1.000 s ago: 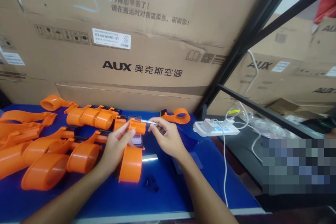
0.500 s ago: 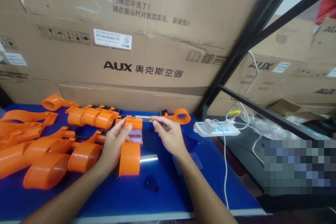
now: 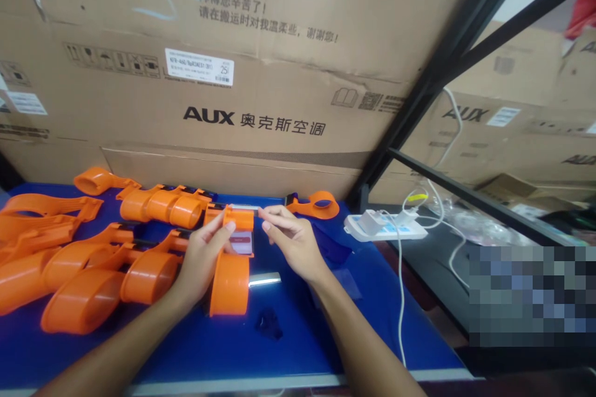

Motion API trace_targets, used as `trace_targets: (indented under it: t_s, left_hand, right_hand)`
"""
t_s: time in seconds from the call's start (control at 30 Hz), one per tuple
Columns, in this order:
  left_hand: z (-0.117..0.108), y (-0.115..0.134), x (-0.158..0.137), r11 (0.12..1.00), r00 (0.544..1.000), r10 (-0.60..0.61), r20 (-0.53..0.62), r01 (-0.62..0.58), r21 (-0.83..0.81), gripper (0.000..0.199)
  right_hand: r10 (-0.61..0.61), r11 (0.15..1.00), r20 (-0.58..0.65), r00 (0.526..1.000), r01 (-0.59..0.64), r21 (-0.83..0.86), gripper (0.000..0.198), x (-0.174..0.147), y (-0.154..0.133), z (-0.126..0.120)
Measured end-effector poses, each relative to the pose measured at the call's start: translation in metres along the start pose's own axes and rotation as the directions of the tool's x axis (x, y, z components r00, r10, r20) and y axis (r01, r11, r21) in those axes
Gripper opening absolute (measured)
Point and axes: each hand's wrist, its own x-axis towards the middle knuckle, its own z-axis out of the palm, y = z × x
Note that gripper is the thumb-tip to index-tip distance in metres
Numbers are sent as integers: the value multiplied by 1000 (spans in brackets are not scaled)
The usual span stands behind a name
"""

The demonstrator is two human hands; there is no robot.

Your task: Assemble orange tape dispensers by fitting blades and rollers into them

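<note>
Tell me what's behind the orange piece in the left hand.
A phone with a lit screen shows below the orange piece; whatever the piece and left hand cover cannot be seen.

The large carton [image 3: 261, 96] reads "AUX 奥克斯空调" (its white label [image 3: 199, 67] shows "25").

A bare, slim left forearm [image 3: 135, 338] and a bare right forearm [image 3: 358, 332] of similar slender build are shown, both cut off by the lower edge of the view, so that the upper arms and anything worn there are left unseen. Both are tapered toward uncovered wrists. The bare left hand [image 3: 205, 251] and the bare right hand [image 3: 300, 248] are formed with slender fingers and thumbs; fine skin markings are blurred.
</note>
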Motion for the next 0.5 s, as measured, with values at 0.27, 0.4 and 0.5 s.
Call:
trace_targets:
  t_s: [0.27,0.4,0.5]
  left_hand:
    - [-2,6,1,999,999,-23,48,21,28,39]
    - [-7,14,3,996,999,-52,13,52,-69,41]
    - [-8,16,2,989,995,-27,-92,14,-148,43]
  right_hand:
    - [-19,999,54,998,21,-41,28,0,-1,0]
    - [-73,976,52,996,82,-202,24,0,0,1]
    - [-97,843,255,962,216,-493,15,-2,1,3]
